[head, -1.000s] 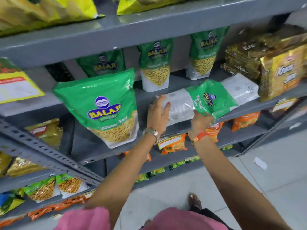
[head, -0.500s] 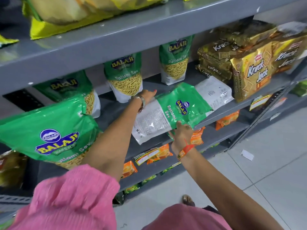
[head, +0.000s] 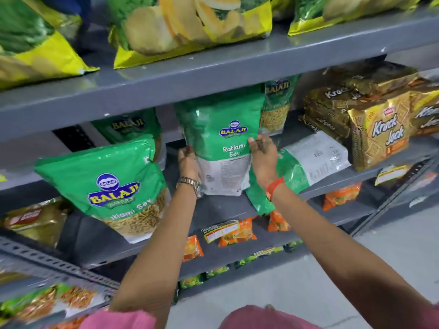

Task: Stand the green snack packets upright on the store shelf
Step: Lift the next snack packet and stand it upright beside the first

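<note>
I hold a green Balaji snack packet (head: 221,143) upright on the grey middle shelf (head: 344,181), its white back panel facing me. My left hand (head: 188,162) grips its left edge and my right hand (head: 262,155) its right edge. Another green packet (head: 308,165) lies flat on the shelf just right of my right hand, its green end hanging over the shelf edge. A large green packet (head: 111,186) stands leaning at the left. Two more green packets (head: 130,127) (head: 276,105) stand at the back of the shelf.
Brown and gold Krack Jack biscuit packs (head: 377,129) are stacked at the right end of the same shelf. Yellow-green chip bags (head: 190,27) fill the shelf above. Orange packets (head: 235,233) lie on the shelf below. Grey floor (head: 332,269) lies beneath.
The packet that lay flat in both hands has been turned upright and pushed back onto the shelf. A second flat packet shows underneath where it lay. The camera moved closer.
</note>
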A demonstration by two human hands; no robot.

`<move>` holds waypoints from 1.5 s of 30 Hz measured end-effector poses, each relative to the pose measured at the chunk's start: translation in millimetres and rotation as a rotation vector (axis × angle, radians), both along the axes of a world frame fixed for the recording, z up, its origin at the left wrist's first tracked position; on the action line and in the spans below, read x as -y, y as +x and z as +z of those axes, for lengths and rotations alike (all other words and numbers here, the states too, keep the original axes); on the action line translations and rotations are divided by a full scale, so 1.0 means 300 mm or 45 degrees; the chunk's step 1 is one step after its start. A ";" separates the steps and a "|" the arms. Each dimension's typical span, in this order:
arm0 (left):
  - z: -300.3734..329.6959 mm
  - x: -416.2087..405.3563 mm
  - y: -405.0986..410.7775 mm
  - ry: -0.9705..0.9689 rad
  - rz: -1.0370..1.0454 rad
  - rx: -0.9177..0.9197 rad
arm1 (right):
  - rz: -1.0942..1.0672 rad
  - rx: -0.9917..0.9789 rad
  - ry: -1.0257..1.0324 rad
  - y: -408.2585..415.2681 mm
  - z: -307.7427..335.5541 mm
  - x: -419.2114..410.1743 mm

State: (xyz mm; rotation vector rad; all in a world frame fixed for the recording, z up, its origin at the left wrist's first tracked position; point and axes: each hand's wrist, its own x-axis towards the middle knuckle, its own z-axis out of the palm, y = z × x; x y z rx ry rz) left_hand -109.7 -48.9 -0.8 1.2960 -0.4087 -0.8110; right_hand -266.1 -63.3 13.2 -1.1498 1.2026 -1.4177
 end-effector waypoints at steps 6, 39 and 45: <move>-0.041 -0.056 0.005 -0.065 0.065 -0.089 | 0.164 -0.062 0.002 0.028 0.010 0.084; 0.095 -0.139 -0.102 -0.089 0.062 0.034 | 0.596 0.087 0.019 -0.050 -0.013 0.138; 0.136 -0.139 -0.086 -0.044 0.127 0.086 | 0.741 -0.043 0.052 -0.036 -0.008 0.213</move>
